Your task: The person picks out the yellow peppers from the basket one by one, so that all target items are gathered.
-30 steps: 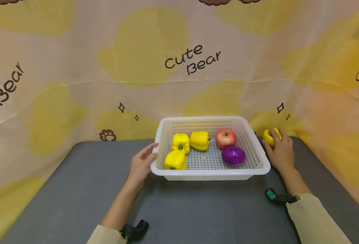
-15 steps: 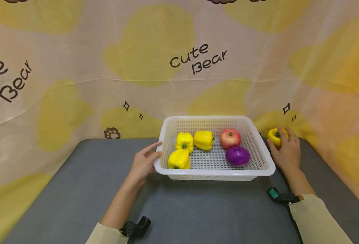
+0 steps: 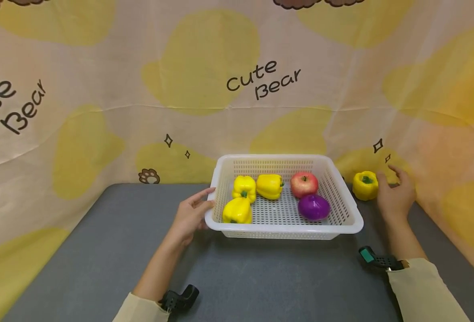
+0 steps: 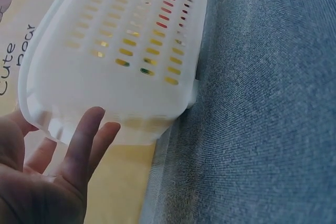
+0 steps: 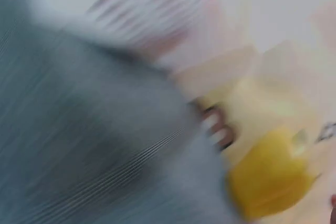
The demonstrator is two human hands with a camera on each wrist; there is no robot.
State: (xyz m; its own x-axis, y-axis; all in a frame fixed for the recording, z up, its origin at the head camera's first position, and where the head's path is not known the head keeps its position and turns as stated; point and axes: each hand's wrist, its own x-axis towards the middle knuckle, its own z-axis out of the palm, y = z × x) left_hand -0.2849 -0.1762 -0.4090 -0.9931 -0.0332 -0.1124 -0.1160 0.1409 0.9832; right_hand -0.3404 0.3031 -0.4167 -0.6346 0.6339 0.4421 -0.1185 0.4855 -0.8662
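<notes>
My left hand [image 3: 190, 214] grips the left end of a white perforated plastic basket [image 3: 281, 228]. In the left wrist view, fingertips [image 4: 94, 113] lie against the basket's outer end wall and the thumb side is at its rim. Just right of the basket, a yellow bell pepper [image 3: 365, 185] stands on the table, stem up. My right hand [image 3: 398, 197] is to the right of that pepper, fingers loosely spread, holding nothing. The right wrist view is blurred; the pepper [image 5: 270, 177] shows at its lower right.
Inside the basket are several yellow bell peppers [image 3: 237, 211] on the left. A red apple [image 3: 303, 184] and a shiny purple rounded vegetable [image 3: 314, 207] lie on the right. The grey table [image 3: 261, 277] ends at a printed cloth backdrop [image 3: 196, 67].
My right hand has let go of the yellow bell pepper beside the basket and moved off to the right. The pepper now stands stem up. My left hand keeps its grip on the basket.
</notes>
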